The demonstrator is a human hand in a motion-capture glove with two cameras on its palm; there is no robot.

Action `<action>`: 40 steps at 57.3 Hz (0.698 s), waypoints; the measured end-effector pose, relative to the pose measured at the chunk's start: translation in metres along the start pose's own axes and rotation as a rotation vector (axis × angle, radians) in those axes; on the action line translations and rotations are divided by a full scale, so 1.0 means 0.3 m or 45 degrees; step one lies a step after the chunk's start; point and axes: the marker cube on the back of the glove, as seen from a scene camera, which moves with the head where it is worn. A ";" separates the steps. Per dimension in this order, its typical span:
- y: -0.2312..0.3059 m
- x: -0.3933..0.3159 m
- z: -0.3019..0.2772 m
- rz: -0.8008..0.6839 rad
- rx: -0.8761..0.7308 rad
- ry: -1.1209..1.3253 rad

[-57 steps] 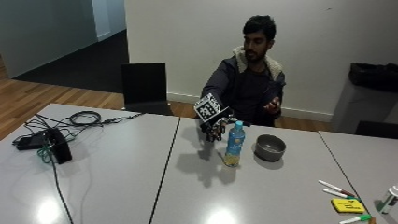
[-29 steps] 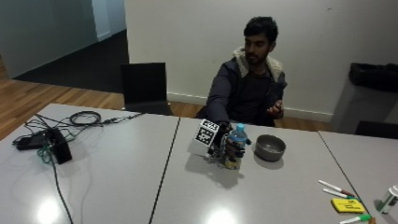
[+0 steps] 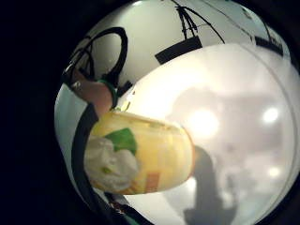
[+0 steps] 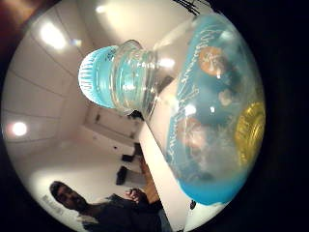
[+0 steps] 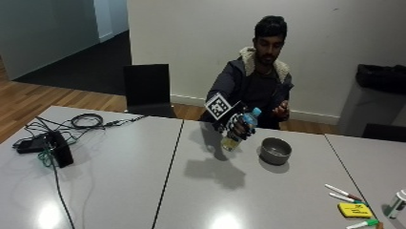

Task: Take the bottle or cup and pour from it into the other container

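Outside view is showing the gloved right hand (image 5: pixel 236 125) gripping a bottle (image 5: pixel 239 130) with its fingers curled round the body, holding it tilted above the grey table (image 5: pixel 190 191). Its blue cap (image 5: pixel 254 112) is leaning toward a metal cup (image 5: pixel 275 151), which is standing on the table just beside it.

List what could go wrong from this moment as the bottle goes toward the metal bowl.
1. The bottle, held in the air by the gloved right hand, appears to still wear its blue cap; tipping it now would likely pour nothing.
2. The metal bowl is low and stands free on the table; a fast pour may splash over its rim, or a knock from the bottle could push it along.
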 end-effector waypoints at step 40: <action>0.143 -0.405 0.072 -0.502 -0.216 1.591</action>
